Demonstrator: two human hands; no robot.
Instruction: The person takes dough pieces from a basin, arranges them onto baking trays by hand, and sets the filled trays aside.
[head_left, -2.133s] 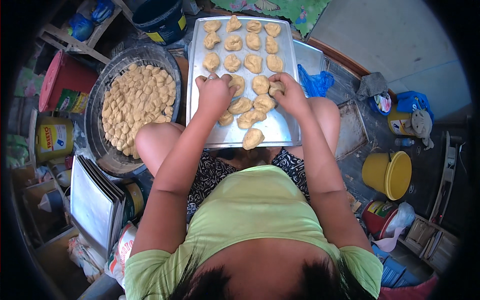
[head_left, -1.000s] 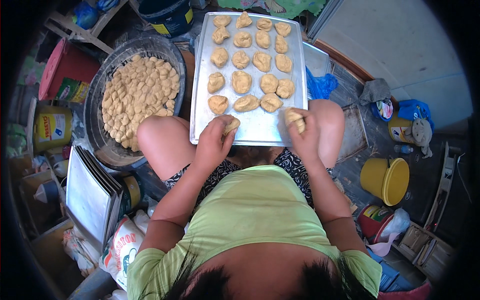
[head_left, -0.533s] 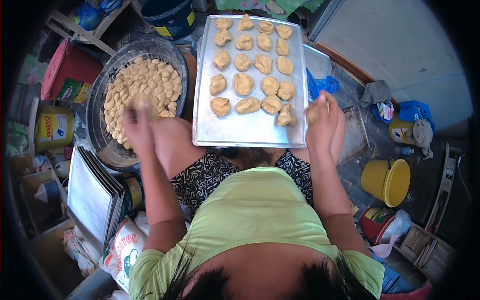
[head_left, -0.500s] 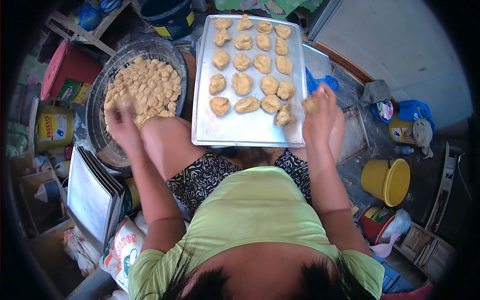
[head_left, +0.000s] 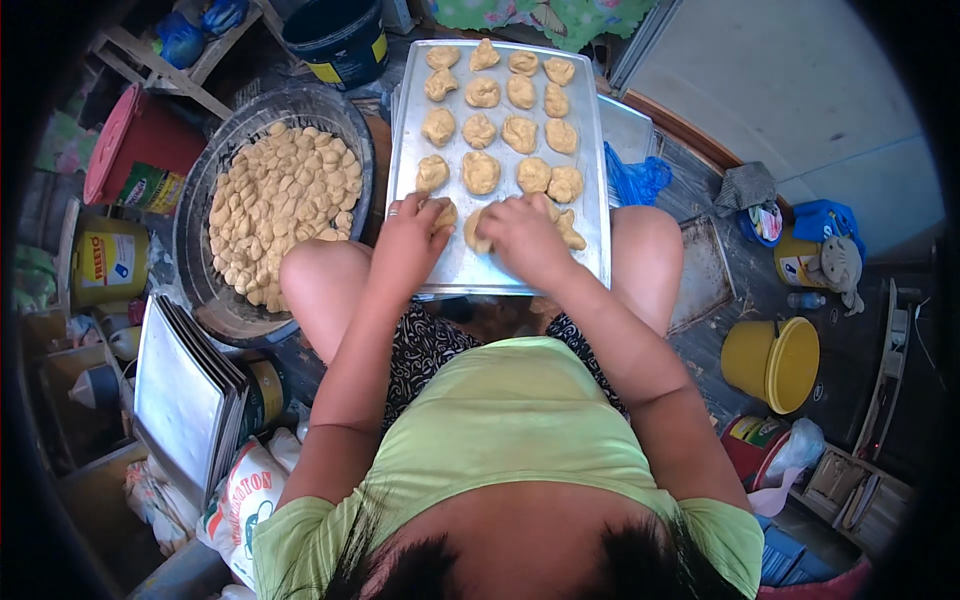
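Observation:
A metal baking tray point(head_left: 500, 283) rests across my lap, with rows of tan dough lumps point(head_left: 480, 173) on it. At the tray's near left corner, the fingers of my left hand point(head_left: 408, 238) curl around a dough lump point(head_left: 446, 216). My right hand point(head_left: 532, 238) bends over the near row, its fingertips on another dough lump point(head_left: 475, 232). It partly hides the lumps beneath, and one irregular piece of dough point(head_left: 571, 232) shows just right of it. To the left, a wide black basin point(head_left: 190, 190) holds many smaller dough pieces point(head_left: 285, 200).
Several flat trays point(head_left: 185, 390) stand stacked on edge at my left. Around me are a red bucket point(head_left: 150, 145), a dark bucket point(head_left: 337, 40) and a lidded yellow bucket point(head_left: 770, 365). A blue plastic bag point(head_left: 638, 178) lies beyond my right knee.
My left hand has left the basin and come right onto the tray. My right hand has swung inward from the tray's right edge to the near row of dough.

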